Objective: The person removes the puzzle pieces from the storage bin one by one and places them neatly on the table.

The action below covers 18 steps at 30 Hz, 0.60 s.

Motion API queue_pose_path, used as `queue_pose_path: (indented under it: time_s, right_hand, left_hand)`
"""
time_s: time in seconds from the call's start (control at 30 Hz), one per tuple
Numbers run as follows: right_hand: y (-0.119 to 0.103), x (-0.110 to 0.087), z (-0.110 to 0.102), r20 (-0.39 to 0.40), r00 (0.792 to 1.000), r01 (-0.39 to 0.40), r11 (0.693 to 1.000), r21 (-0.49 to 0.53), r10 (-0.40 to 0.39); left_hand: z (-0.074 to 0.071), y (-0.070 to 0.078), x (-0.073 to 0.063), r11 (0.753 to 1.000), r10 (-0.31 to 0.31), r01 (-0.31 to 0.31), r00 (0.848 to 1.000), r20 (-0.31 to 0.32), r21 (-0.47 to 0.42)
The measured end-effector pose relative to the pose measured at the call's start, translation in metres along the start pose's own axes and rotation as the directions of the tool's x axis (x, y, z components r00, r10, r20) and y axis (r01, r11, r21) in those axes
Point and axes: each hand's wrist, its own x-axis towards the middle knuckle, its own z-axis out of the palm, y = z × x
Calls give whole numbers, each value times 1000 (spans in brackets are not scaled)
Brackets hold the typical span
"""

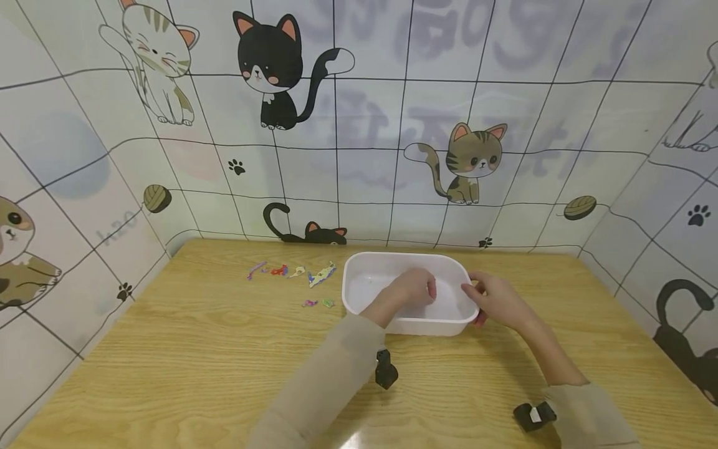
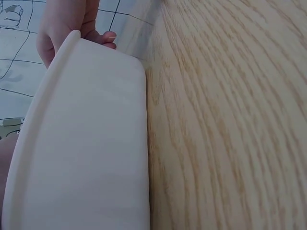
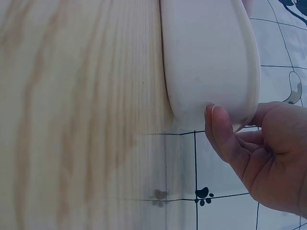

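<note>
Both hands (image 1: 449,296) hold smooth, rounded white plastic tub (image 1: 370,268).

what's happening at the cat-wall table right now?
A person works at a white plastic tub on the wooden table. The left hand reaches down inside the tub; what its fingers touch there cannot be made out. The right hand has a grip on the tub's right rim, thumb against the outer wall in the right wrist view. A scatter of small colourful scraps lies on the table to the left of the tub, untouched.
</note>
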Motion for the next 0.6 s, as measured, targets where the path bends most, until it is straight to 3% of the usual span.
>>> queue_pose_path:
  time_s: [0.27, 0.6]
  right_hand:
    - [2, -1, 1, 0, 1000, -1, 1000, -12, 1]
    - [1, 0, 0, 0, 1000, 0, 1000, -14, 0]
  left_hand:
    - [2, -2, 0, 999, 18, -19, 1000, -24, -26]
    - [-7, -2, -5, 978, 36, -44, 998, -46, -201]
